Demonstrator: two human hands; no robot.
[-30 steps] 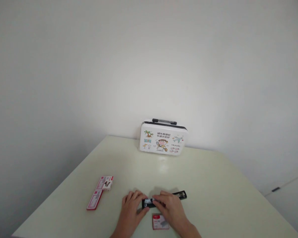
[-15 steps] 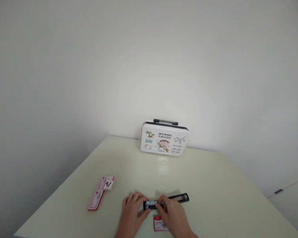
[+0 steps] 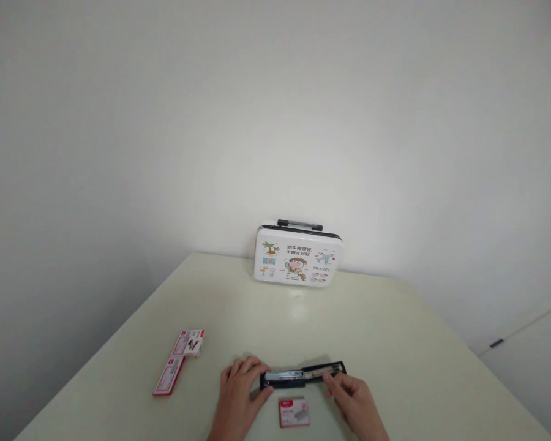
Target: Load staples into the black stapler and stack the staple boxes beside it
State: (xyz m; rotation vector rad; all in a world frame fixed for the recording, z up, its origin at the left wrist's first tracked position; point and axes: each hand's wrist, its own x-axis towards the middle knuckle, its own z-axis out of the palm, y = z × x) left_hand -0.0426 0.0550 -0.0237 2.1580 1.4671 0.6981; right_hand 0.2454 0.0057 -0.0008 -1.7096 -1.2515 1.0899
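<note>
A black stapler [image 3: 284,381] lies spread out on the table with its metal staple channel exposed and its top half folded out to the right. My left hand [image 3: 240,387] is closed on its left end, thumb at the near side and fingers at the far side. At the right half, my right hand [image 3: 351,395] has its fingers curled, with the index fingertip and thumb at the stapler's near edge. Whether anything small sits in that pinch is hidden. Just below the stapler lies a small red-and-white staple box [image 3: 294,413].
To the left, red-and-white flat boxes [image 3: 169,375] lie end to end, with a small box [image 3: 194,345] showing a stapler picture beside them. A white cartoon-printed case [image 3: 298,257] with a dark handle leans on the wall behind the pale table [image 3: 386,331].
My right hand has moved right, from the stapler's middle to its right half, uncovering the channel and the staple box. My left hand stays at the left end. The view has shifted slightly.
</note>
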